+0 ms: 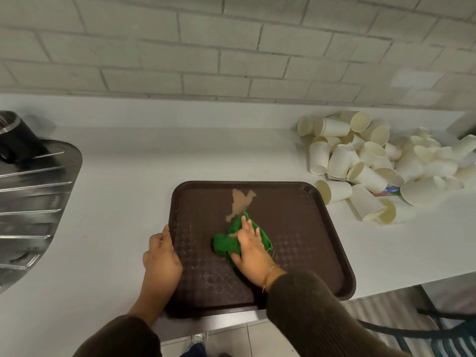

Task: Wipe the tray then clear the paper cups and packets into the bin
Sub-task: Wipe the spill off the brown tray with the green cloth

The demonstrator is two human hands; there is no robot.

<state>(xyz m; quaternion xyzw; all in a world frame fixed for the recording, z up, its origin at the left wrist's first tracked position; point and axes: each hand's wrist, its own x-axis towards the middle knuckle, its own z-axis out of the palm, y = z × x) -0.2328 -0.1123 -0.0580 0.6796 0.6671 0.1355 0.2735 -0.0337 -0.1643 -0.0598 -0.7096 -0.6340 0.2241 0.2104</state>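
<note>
A dark brown tray (304, 228) lies on the white counter near its front edge. A beige spill (240, 202) sits on the tray's far middle. My right hand (251, 249) presses a crumpled green cloth (226, 243) flat on the tray, the cloth's tip touching the spill's near end. My left hand (161, 258) grips the tray's left rim. A heap of white paper cups (365, 155) lies on the counter to the right, with a coloured packet (390, 191) partly hidden under it. No bin is in view.
A steel draining board (33, 202) with a dark cylinder (15, 137) on it fills the left side. A tiled wall (231, 47) runs behind the counter. A chair (443, 333) stands on the floor at the lower right.
</note>
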